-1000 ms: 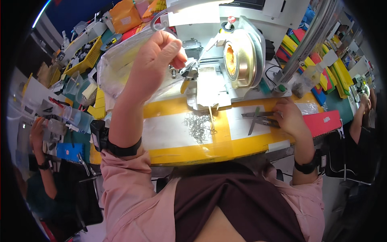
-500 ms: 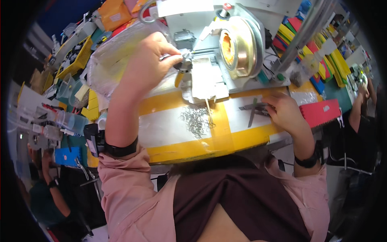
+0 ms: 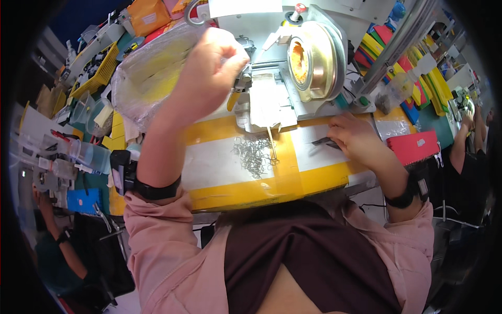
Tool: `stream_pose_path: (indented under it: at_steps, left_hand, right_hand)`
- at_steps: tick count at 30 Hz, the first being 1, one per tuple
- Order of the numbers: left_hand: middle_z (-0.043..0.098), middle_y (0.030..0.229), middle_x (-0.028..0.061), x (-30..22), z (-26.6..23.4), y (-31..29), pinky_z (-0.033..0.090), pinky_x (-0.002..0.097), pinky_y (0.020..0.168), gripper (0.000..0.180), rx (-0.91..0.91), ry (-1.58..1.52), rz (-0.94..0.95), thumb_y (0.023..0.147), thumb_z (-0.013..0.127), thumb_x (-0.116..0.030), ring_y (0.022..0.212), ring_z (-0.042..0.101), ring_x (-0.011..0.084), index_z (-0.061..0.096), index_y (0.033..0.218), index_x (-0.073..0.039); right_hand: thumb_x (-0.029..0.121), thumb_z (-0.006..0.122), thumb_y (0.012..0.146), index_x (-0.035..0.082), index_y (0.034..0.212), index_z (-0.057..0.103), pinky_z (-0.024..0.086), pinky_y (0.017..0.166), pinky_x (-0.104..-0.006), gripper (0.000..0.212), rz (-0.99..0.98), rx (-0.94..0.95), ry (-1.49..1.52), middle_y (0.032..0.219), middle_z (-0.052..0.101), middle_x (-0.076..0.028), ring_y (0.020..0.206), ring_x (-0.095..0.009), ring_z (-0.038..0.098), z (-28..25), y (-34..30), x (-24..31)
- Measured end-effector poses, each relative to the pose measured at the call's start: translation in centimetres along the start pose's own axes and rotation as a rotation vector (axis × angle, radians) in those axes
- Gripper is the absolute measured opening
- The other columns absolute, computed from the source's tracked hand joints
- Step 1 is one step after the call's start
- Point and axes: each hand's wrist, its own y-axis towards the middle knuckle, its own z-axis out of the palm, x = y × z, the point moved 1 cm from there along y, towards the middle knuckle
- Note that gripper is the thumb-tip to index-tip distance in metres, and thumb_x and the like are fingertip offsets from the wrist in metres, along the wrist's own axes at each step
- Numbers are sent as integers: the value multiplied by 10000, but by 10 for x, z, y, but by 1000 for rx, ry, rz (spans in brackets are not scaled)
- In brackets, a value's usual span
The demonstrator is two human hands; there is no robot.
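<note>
The left hand (image 3: 209,73) has moved up a little since a moment ago and now sits high by the front of the grey machine (image 3: 272,57). Its fingers are curled tight, pinched on a small metal part (image 3: 243,83) at the machine's front (what exactly it pinches is too small to tell). That looks like the person is working something at the machine itself, not on the table.

The right hand (image 3: 355,138) has stayed low on the yellow-edged work board (image 3: 251,188). Its fingers rest on a dark, thin tool (image 3: 325,141) lying flat there; whether it grips the tool or only presses on it, one cannot tell.

Between the two hands, in the middle of the board, lies a little heap of thin silver wire pieces (image 3: 253,154). They are shiny, bent and tangled, and a thin needle-like rod (image 3: 272,146) points down into them from the machine. A shiny round spool (image 3: 314,52) sits on the machine, just right of the left hand. A clear plastic bag (image 3: 146,78) lies behind the left arm.
</note>
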Motion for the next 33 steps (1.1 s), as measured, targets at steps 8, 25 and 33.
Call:
stream_pose_path:
  at_steps: [8,25,33]
  left_hand:
    - [445,724,-23,-9,-34,-4,343,200,652,85,292,-84,-448,841,479,-107,681,400,74,508,799,-40]
    - [584,887,65,-7,-6,1,411,234,778,135,115,-684,-306,882,456,-75,830,531,103,543,928,17]
    - [583,822,38,-23,-7,0,414,226,765,104,117,-459,-322,870,471,-68,795,532,84,551,864,0]
  right_hand:
    - [29,529,794,14,878,535,415,510,-264,86,198,-77,750,558,500,-70,503,-170,517,-15,10,65]
    - [103,469,878,39,975,427,308,391,-168,123,372,-471,1493,594,495,-38,442,-59,413,17,112,93]
    - [95,490,864,32,927,459,336,409,-184,94,216,-518,1131,578,493,-34,470,-69,440,23,115,83]
